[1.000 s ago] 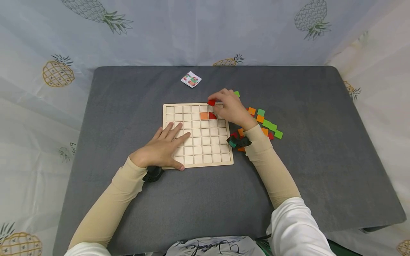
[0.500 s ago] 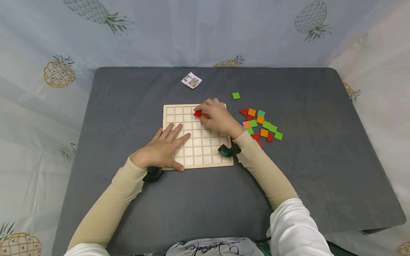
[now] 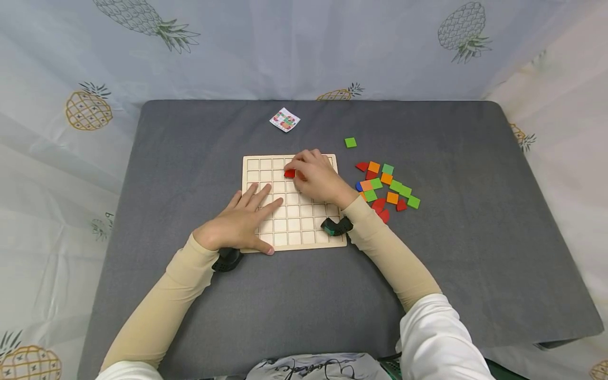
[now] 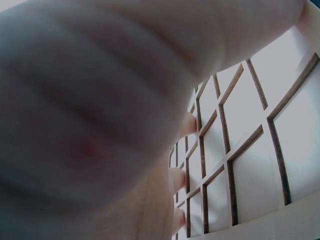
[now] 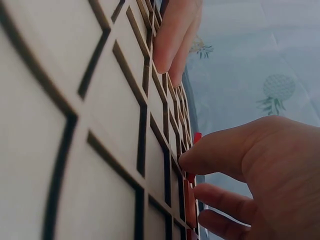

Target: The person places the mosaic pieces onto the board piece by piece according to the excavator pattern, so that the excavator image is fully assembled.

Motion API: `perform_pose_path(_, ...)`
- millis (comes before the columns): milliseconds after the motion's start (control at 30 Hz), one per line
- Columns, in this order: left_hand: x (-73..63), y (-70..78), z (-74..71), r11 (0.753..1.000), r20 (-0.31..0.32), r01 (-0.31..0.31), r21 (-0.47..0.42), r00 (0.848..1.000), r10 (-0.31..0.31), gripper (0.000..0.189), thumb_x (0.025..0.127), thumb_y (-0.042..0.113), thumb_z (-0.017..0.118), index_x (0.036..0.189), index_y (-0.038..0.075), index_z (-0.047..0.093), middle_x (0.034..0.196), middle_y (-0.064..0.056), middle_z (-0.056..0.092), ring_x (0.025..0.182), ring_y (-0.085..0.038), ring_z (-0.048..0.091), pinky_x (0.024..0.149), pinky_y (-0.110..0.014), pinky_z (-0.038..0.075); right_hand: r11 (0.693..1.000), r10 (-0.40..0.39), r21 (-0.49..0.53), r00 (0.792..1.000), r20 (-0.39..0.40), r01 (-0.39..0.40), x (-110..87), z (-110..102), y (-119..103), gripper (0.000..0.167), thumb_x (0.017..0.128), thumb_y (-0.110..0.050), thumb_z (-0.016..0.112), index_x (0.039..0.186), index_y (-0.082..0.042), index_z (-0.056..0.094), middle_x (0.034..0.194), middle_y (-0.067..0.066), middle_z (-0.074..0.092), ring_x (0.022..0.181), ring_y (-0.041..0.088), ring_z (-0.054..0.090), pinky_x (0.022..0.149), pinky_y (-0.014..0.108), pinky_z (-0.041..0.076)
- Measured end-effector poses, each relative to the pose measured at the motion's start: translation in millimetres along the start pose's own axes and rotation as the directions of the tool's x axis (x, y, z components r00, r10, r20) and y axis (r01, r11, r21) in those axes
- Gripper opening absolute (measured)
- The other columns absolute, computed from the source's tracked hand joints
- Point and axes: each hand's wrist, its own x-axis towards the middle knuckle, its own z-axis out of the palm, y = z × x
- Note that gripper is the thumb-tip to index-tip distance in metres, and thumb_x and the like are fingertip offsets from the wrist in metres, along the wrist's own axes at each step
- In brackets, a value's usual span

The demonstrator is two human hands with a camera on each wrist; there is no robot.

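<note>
A pale wooden grid board (image 3: 309,246) lies on the table with square cells. My left hand (image 3: 237,224) rests on its left side, fingers spread. In the left wrist view the palm fills much of the frame, with fingertips on the board's cells. Over the upper part of the board, my right hand (image 3: 319,177) pinches a red tile (image 3: 289,173) between thumb and fingers, right at a cell in the second row. Beside it, in the right wrist view, an orange tile (image 5: 190,202) sits in the board; the right hand hides it in the head view.
Right of the board lie several loose tiles: green (image 3: 414,202), orange (image 3: 392,198), red (image 3: 401,204) and a blue one (image 3: 359,186). A lone green tile (image 3: 350,142) is farther back. A small printed pattern card (image 3: 285,120) lies behind the board.
The right hand has carried the red tile left from the board's upper edge and lowered it to a second-row cell. The left hand has stayed in place.
</note>
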Motion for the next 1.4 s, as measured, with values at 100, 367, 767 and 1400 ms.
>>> perform_pose_path(100,0.0,0.2,0.2,1.0,-0.002,-0.002,0.001,1.0,0.002,0.115,0.077,0.058,0.082,0.164,0.018,0.019,0.172,-0.014,-0.008,0.158,-0.04,-0.015,0.126,-0.065,-0.002,1.0,-0.003,-0.008,1.0,0.006,0.003,-0.8,0,-1,0.034,0.097,-0.012,0.054,0.128,-0.018,0.07,0.136,0.008,0.057,0.122,0.029,0.045,0.103,0.045,0.038)
perform_pose_path(367,-0.4,0.7,0.0,1.0,0.003,-0.003,-0.004,1.0,0.003,0.114,0.077,0.057,0.082,0.164,0.018,0.019,0.172,-0.014,-0.008,0.157,-0.04,-0.016,0.125,-0.065,-0.002,1.0,-0.003,-0.023,1.0,0.023,0.003,-2.0,0,0,0.039,0.094,-0.011,0.054,0.129,-0.019,0.068,0.14,0.007,0.055,0.126,0.028,0.044,0.106,0.047,0.035)
perform_pose_path(767,-0.3,0.5,0.4,1.0,-0.003,-0.004,0.008,1.0,0.004,0.115,0.077,0.058,0.082,0.164,0.018,0.018,0.172,-0.015,-0.008,0.157,-0.04,-0.015,0.125,-0.065,-0.001,0.999,0.004,-0.032,0.999,0.033,-0.003,-3.1,-1,0,0.033,0.095,-0.017,0.06,0.126,-0.022,0.069,0.142,0.006,0.054,0.129,0.028,0.042,0.108,0.048,0.033)
perform_pose_path(1400,0.3,0.2,2.0,1.0,-0.009,0.002,-0.006,1.0,-0.002,0.116,0.076,0.056,0.084,0.164,0.019,0.018,0.172,-0.013,-0.009,0.158,-0.038,-0.016,0.126,-0.063,-0.004,0.987,0.105,0.127,0.994,-0.017,-0.102,-21.8,-54,32,0.036,0.101,-0.019,0.059,0.136,-0.009,0.063,0.141,0.013,0.057,0.123,0.034,0.044,0.105,0.054,0.036)
